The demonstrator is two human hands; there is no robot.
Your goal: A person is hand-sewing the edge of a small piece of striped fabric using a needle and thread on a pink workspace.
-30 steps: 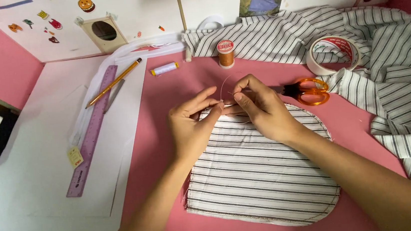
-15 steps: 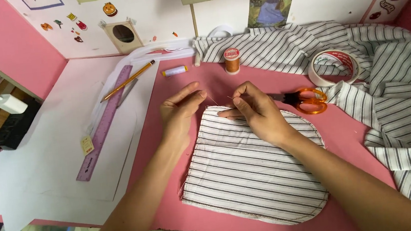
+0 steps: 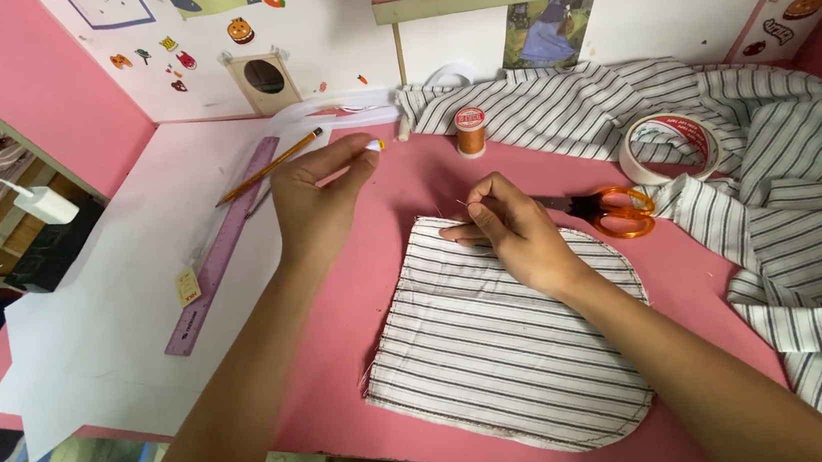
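A striped fabric piece (image 3: 503,353) with a rounded side lies flat on the pink table (image 3: 344,368). My right hand (image 3: 517,231) rests on its top edge and pinches a thin needle (image 3: 462,204) between thumb and forefinger. My left hand (image 3: 313,205) has reached up and left of the fabric. Its fingertips pinch a small white stick with a yellow end (image 3: 375,146). Orange-handled scissors (image 3: 615,211) lie just right of my right hand.
An orange thread spool (image 3: 470,132) stands behind the fabric. A tape roll (image 3: 669,148) sits on a large striped garment (image 3: 801,213) at the right. A purple ruler (image 3: 222,249) and a pencil (image 3: 269,166) lie on white paper (image 3: 128,318) at the left.
My left hand left the fabric's top edge and moved up and left to the small white stick. My right hand stayed at the fabric with the needle.
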